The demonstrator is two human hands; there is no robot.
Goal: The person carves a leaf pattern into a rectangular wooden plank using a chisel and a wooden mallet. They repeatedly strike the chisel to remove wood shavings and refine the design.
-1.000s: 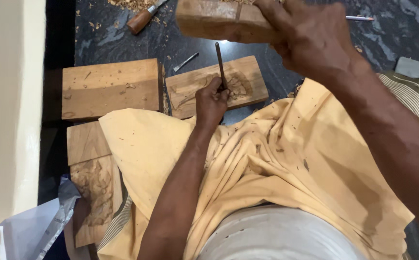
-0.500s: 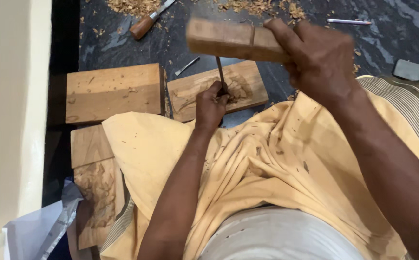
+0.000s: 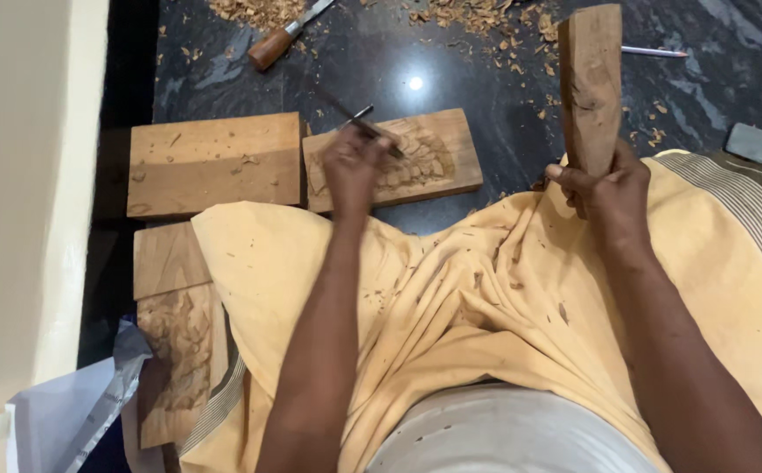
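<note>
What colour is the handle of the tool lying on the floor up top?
Reddish-brown wood handle, seen in the head view.

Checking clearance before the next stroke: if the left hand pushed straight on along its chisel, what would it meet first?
Probably the carved wooden panel: the left hand points its chisel at the relief there, though depth is unclear.

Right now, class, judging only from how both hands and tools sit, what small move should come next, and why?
Probably bring the wooden mallet down onto the chisel. The right hand holds the mallet raised upright, away from the work, while the left hand sets the chisel slanted against the carved wooden panel.
</note>
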